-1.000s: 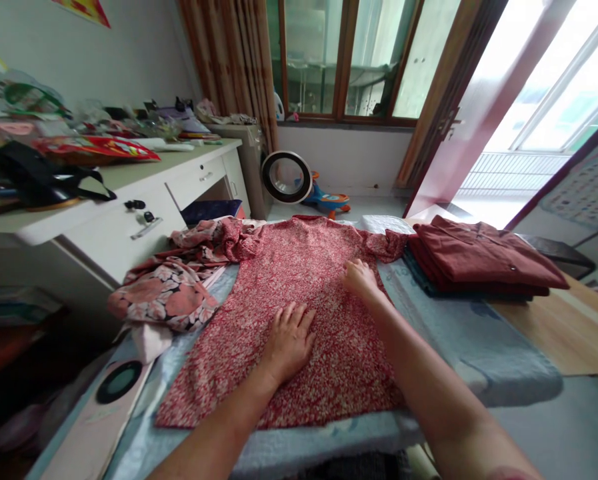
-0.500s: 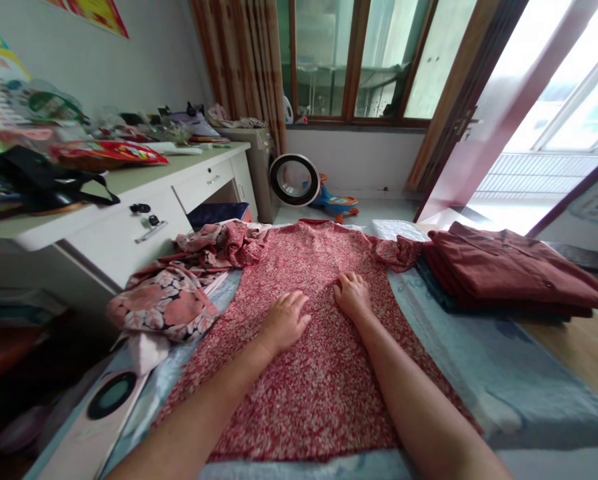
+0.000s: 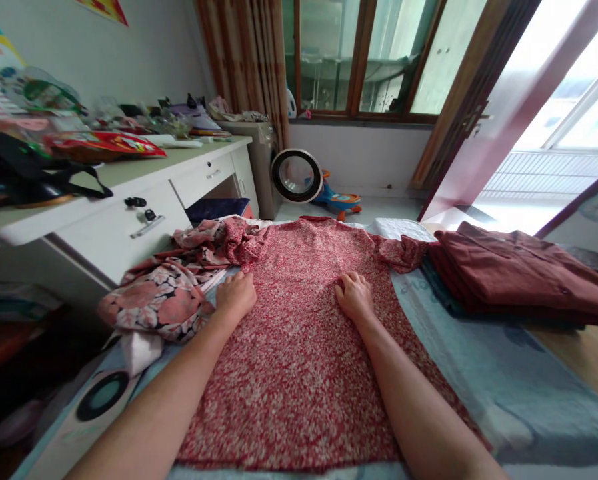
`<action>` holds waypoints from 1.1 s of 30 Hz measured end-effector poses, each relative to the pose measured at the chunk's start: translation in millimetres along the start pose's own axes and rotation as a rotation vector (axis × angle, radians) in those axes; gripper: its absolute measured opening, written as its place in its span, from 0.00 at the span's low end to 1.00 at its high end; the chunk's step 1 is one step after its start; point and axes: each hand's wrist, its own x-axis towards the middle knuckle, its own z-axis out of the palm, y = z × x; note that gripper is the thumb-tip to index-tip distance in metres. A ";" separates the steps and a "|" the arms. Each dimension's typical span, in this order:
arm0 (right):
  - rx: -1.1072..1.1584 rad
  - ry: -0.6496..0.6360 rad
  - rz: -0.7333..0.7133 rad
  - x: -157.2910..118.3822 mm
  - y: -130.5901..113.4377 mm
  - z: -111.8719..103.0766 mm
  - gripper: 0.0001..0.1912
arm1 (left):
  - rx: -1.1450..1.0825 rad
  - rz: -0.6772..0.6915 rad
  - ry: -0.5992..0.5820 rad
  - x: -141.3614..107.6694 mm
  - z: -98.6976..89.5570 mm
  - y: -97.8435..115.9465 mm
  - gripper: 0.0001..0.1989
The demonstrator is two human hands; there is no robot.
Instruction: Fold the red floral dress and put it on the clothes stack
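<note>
A red garment (image 3: pixel 299 360) with a fine pale pattern lies spread out, its collar at the far end and its short sleeves out to the sides. At its left edge, my left hand (image 3: pixel 236 295) has its fingers curled together on the cloth. My right hand (image 3: pixel 355 295) rests on the upper right part of the garment, fingers slightly apart, gripping nothing.
Crumpled floral clothing (image 3: pixel 163 300) lies at the left. Folded dark red clothes (image 3: pixel 519 273) are stacked at the right on the blue cover (image 3: pixel 509 380). A white desk (image 3: pixel 103 233) with clutter stands left; a washing machine's round door (image 3: pixel 297 175) hangs open behind.
My left hand has moved left from the middle of the garment to its left edge, and its fingers have drawn together. My right hand stays in nearly the same place on the cloth.
</note>
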 end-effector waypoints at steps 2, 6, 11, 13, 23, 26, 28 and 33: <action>0.001 0.004 -0.001 0.4 0.2 0.7 0.15 | 0.000 -0.003 0.040 4.7 -4.8 14.7 0.15; -0.001 0.015 0.000 0.3 0.8 2.2 0.14 | -0.206 0.230 0.054 12.7 -4.3 74.1 0.14; -0.001 0.022 -0.007 0.0 2.2 3.6 0.14 | -0.355 0.436 0.052 7.0 9.6 139.2 0.12; 0.009 0.028 -0.007 0.6 3.2 4.2 0.15 | -0.335 0.445 0.095 1.4 15.3 147.3 0.13; -0.021 0.036 0.062 4.4 18.1 -3.9 0.14 | -0.297 0.449 0.120 -3.6 21.6 143.3 0.17; -0.069 0.065 0.175 6.3 28.5 -8.2 0.13 | -0.296 0.457 0.108 -1.2 24.2 142.6 0.18; -0.109 0.086 0.270 7.6 34.6 -9.3 0.14 | -0.301 0.463 0.105 0.2 25.5 141.8 0.18; -0.076 0.123 0.188 10.3 35.6 -4.6 0.20 | -0.327 0.467 0.119 3.4 23.9 140.7 0.16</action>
